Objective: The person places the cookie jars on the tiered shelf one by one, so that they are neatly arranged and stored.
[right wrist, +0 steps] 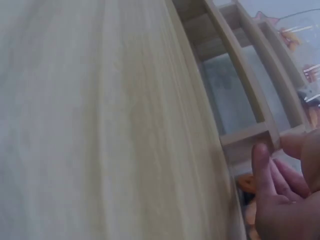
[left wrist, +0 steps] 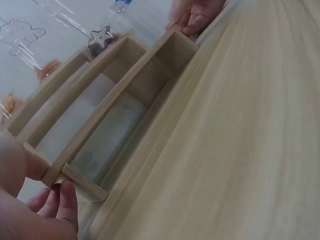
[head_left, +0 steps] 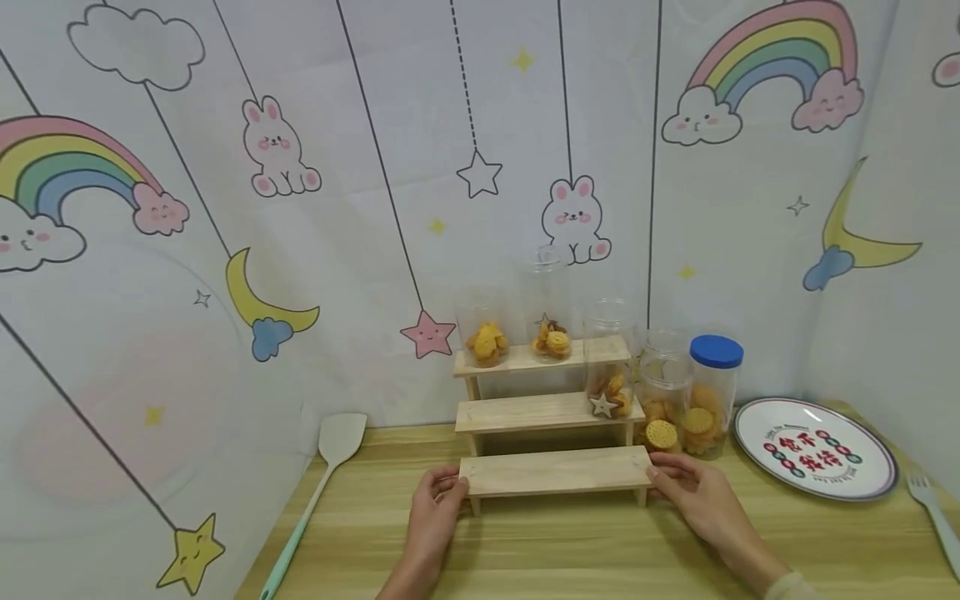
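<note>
as the wooden rack (head_left: 555,472), at the head view's five o'clock, is pinched at both ends by left hand (head_left: 437,507) and right hand (head_left: 699,498), its jars (head_left: 609,360) could be toppled by uneven pulling.

A cream-headed spatula with a mint-green handle (head_left: 340,440) lies at the lower left of the frame on the pale wood-grain tabletop (head_left: 562,554). At the lower right are a white, dark-rimmed plate with red lettering (head_left: 817,450) and, at the edge, a pale fork (head_left: 933,515). White cloth printed with rainbows, bunnies and stars (head_left: 420,100) fills the upper frame.
</note>
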`<state>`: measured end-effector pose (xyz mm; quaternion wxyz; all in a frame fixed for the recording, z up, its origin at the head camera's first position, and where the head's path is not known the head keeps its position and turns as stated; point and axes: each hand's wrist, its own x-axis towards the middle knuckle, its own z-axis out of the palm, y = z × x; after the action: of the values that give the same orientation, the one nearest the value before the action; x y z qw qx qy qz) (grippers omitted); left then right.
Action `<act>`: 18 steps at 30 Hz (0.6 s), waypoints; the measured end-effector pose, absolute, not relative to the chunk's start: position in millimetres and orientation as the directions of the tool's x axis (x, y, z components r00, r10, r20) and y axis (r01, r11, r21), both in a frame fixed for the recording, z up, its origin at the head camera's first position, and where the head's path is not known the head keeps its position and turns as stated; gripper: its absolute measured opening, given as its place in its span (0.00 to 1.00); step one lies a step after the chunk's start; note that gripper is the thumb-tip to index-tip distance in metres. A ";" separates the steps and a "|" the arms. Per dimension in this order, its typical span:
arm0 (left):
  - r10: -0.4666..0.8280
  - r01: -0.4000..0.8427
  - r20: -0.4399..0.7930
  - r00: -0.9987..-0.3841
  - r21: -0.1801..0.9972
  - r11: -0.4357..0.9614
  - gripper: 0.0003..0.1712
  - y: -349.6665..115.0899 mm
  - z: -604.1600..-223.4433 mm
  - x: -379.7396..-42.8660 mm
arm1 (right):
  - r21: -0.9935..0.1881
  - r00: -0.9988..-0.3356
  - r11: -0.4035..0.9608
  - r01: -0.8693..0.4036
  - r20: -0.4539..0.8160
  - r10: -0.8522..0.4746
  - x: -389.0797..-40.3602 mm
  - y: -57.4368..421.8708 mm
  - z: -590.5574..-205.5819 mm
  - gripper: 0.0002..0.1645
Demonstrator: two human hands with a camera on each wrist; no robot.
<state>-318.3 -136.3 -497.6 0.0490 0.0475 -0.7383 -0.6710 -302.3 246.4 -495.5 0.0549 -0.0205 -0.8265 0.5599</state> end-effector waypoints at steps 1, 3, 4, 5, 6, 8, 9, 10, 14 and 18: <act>-0.123 -0.008 0.001 -0.992 0.997 0.076 0.25 -137.1 -498.5 -319.4 | -0.908 -0.990 0.416 -0.040 0.092 0.105 -301.9 248.1 -494.0 0.35; -0.092 -0.020 -0.017 -0.996 0.999 0.030 0.26 -139.0 -500.0 -321.0 | -0.867 -0.982 0.495 -0.059 0.140 0.128 -300.9 253.5 -489.2 0.35; -0.076 -0.027 -0.027 -0.997 1.000 0.003 0.27 -139.5 -501.4 -321.6 | -0.861 -0.977 0.505 -0.063 0.156 0.144 -300.5 257.2 -485.5 0.35; -0.060 -0.036 -0.037 -0.998 0.999 -0.018 0.28 -139.9 -502.1 -321.4 | -0.855 -0.970 0.514 -0.066 0.177 0.169 -300.1 261.5 -481.6 0.34; -0.047 -0.041 -0.043 -0.998 0.998 -0.037 0.28 -140.2 -502.8 -321.8 | -0.855 -0.958 0.514 -0.070 0.201 0.204 -299.9 266.0 -477.7 0.33; -0.023 -0.041 -0.043 -0.999 0.997 -0.061 0.29 -141.0 -503.5 -322.7 | -0.862 -0.932 0.503 -0.063 0.231 0.279 -300.5 277.2 -470.3 0.32; -0.017 -0.039 -0.040 -0.999 0.997 -0.068 0.29 -141.2 -503.8 -323.1 | -0.868 -0.913 0.492 -0.071 0.255 0.318 -301.3 282.8 -467.1 0.31; -0.015 -0.034 -0.035 -0.999 0.997 -0.066 0.29 -141.5 -504.0 -323.3 | -0.867 -0.891 0.493 -0.067 0.275 0.361 -302.8 288.0 -464.5 0.31; -0.008 -0.026 -0.026 -1.000 0.997 -0.067 0.29 -142.4 -504.5 -323.8 | -0.838 -0.846 0.543 -0.046 0.322 0.425 -313.3 307.8 -456.6 0.42; -0.012 -0.032 -0.033 -0.999 0.996 -0.082 0.29 -143.5 -506.0 -323.0 | -0.795 -0.893 0.605 -0.046 0.305 0.332 -328.3 318.7 -451.0 0.58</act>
<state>-323.0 -143.5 -506.0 -0.0065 0.0162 -0.6773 -0.7355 -328.3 318.7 -451.0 0.2165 -0.0821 -0.8692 0.4368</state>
